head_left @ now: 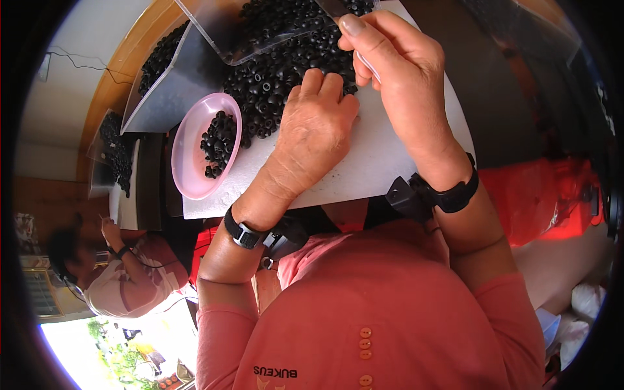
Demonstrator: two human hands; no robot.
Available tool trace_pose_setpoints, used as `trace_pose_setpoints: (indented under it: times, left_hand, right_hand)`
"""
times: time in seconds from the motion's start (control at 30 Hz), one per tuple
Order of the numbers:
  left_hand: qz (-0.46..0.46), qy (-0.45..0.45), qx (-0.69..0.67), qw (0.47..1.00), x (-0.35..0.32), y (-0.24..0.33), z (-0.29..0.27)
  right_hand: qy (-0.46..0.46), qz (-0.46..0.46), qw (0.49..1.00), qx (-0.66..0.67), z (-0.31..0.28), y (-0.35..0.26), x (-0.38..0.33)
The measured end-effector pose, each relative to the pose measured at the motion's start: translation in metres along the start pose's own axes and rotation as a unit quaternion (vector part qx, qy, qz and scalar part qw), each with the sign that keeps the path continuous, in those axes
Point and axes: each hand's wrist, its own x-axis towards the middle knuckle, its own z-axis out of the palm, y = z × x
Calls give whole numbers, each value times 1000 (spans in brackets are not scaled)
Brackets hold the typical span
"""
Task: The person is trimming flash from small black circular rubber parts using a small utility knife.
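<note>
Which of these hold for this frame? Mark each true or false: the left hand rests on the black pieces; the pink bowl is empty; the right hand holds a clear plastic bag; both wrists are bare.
1. The left hand rests on the heap of small black ring-shaped pieces. True.
2. The pink bowl is empty. False: it holds a small pile of the same black pieces.
3. The right hand pinches the edge of a clear plastic bag. True.
4. Both wrists are bare. False: each wears a black strap with a small device.
</note>
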Motion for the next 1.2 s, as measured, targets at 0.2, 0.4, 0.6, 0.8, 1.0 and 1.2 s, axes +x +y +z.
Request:
trace_pose_setpoints:
  times: [0.2, 0.4, 0.6, 0.8, 1.0, 1.2]
  left_hand:
    - [17, -19, -59, 998, -3, -1, -4]
    - [4, -30, -63, 998, -6, -1, -2]
    - [19, -26, -73, 997, -12, -3, -10]
    - [-53, 19, -126, 990, -55, -16, -41]
    - [-196, 32, -154, 968, -104, -14, -46]
    - [-220, 58, -147, 963, -113, -13, -41]
  right_hand:
    - [-29, 9, 998, 49, -2, 5, -1]
    - [-33, -1, 999, 28, -2, 7, -1]
    - [-31, -9, 999, 34, 1, 10, 0]
    - [-50, 9, 998, 40, 0, 7, -2]
    - [-44, 17, 998, 35, 5, 6, -3]
    - [-47, 29, 998, 28, 8, 8, -2]
